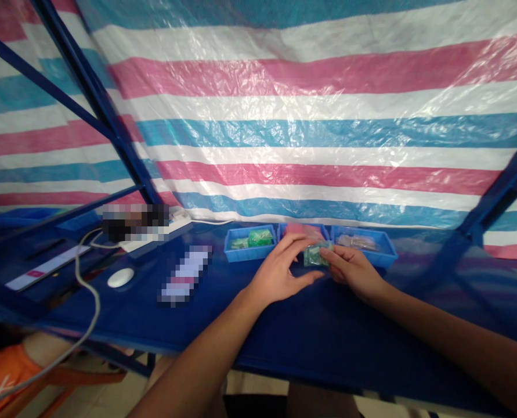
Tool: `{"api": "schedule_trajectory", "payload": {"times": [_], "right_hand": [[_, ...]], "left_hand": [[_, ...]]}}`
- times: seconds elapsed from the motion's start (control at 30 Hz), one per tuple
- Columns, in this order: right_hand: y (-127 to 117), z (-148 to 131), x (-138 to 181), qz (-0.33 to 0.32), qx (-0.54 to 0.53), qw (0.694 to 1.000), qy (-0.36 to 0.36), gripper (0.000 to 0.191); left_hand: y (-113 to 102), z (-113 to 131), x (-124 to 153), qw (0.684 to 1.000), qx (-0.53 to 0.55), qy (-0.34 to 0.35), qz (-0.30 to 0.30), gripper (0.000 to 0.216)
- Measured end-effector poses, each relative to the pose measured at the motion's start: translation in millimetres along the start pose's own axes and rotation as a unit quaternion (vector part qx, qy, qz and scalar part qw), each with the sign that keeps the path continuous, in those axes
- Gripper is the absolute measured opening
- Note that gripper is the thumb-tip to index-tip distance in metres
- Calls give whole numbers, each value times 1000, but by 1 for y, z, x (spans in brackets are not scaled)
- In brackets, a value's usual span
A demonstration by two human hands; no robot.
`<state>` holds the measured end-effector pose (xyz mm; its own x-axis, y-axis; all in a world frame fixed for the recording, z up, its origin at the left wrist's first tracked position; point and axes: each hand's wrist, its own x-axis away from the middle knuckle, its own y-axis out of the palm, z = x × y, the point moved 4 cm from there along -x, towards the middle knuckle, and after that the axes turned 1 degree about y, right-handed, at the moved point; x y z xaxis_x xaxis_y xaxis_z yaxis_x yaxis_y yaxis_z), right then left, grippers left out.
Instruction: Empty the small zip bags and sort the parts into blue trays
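Between thumb and fingers, my right hand [351,270] pinches a small clear packet with green contents [314,255], held above the blue table. My left hand [282,267] is beside the packet with thumb and fingers apart; whether a fingertip touches it I cannot tell. Behind the hands stand three blue bins in a row. Green packets lie in the left bin [247,253]. Pinkish contents show in the middle bin [323,228], partly hidden by my left hand. The right bin [386,249] has clear packets with brownish contents.
On the blue table [241,313] to the left lie a white mouse [120,277], a blurred-out flat object [186,276] and a white power strip [154,235]. A pale cable [93,302] hangs over the edge. Blue posts frame a striped sheet [310,133]. A person's orange garment [10,371] shows lower left.
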<state>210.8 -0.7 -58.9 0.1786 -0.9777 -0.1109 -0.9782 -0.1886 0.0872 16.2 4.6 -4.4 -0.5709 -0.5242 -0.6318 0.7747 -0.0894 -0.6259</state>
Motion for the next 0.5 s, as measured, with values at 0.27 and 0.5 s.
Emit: {"api": "schedule_trajectory", "payload": {"times": [0.27, 0.5], "right_hand": [[3, -6, 4, 16, 5, 1000, -12, 45], [4, -13, 5, 51, 67, 992, -93, 48]], "left_hand": [[-7, -6, -1, 998, -7, 31, 45, 22], [-6, -8, -3, 998, 11, -46, 35, 21]]}}
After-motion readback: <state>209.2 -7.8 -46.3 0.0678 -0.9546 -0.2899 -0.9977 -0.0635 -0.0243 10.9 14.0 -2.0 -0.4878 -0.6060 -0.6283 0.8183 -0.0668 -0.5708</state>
